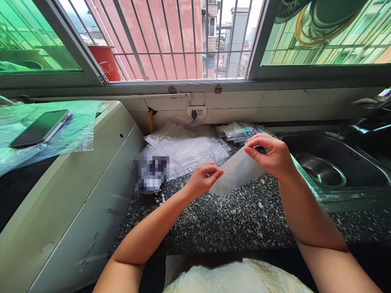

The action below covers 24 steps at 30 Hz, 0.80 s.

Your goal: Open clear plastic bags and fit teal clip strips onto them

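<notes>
- The person stands at a black speckled stone counter (244, 219) and holds a small, frosted translucent plastic pouch (236, 173) in the air between both hands, just above the counter.
- The left hand (203, 179) is curled, thumb and fingers pinched on the pouch's near lower corner; the right hand (271, 154) grips the far upper edge between thumb and fingertips, the wrist bent over it.
- The work in hand looks like parting or checking the pouch's edge. To do it well, I would say each hand should keep its pinch close to the very edge, so the thin film stays taut between them and does not crumple.
- A sliding rub of thumb against finger seems a better way to separate the two layers than a hard pull, which could tear film this thin.
- Beyond the left hand lies a crinkled sheet of clear plastic wrapping (186, 150), and past the right hand's fingertips a flat stack of similar clear pouches (236, 131); both are apart from the held pouch.
- To the right of the right hand, just beside the forearm, is a stainless steel sink (336, 162); keeping the pouch over the counter avoids a drop into it.
- Well to the left of the left hand, a dark smartphone (41, 128) rests on a greenish plastic sheet (76, 134) atop a white appliance (76, 195).
</notes>
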### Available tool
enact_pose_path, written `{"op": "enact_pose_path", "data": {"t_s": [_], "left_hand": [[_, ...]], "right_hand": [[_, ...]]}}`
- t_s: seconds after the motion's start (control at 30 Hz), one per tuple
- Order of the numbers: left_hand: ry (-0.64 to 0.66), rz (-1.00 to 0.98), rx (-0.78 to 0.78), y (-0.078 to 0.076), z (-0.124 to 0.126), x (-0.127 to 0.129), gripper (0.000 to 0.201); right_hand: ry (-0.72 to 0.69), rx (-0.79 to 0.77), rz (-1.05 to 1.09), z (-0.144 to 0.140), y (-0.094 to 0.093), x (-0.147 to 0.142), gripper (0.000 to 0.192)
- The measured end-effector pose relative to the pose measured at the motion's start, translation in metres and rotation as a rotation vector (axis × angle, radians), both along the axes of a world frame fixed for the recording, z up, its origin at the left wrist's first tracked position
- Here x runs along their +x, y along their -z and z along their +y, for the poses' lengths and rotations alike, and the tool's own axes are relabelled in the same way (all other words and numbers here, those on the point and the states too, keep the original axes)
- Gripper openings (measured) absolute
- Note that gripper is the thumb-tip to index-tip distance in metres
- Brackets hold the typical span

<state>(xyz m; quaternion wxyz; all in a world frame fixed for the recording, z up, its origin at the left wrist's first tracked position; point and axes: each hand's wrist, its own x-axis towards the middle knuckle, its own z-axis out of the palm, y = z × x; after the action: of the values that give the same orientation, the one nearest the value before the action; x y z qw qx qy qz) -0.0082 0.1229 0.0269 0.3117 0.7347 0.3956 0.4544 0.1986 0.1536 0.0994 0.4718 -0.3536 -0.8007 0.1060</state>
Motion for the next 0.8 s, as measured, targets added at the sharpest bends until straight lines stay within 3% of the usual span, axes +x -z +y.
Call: {"op": "enact_pose_path", "data": {"t_s": [0.8], "left_hand": [[0.016, 0.001, -0.063, 0.0018, 0.001, -0.0009, 0.028]], "right_hand": [[0.074, -0.009, 0.018, 0.0033, -0.0022, 0.0073, 0.012]]}}
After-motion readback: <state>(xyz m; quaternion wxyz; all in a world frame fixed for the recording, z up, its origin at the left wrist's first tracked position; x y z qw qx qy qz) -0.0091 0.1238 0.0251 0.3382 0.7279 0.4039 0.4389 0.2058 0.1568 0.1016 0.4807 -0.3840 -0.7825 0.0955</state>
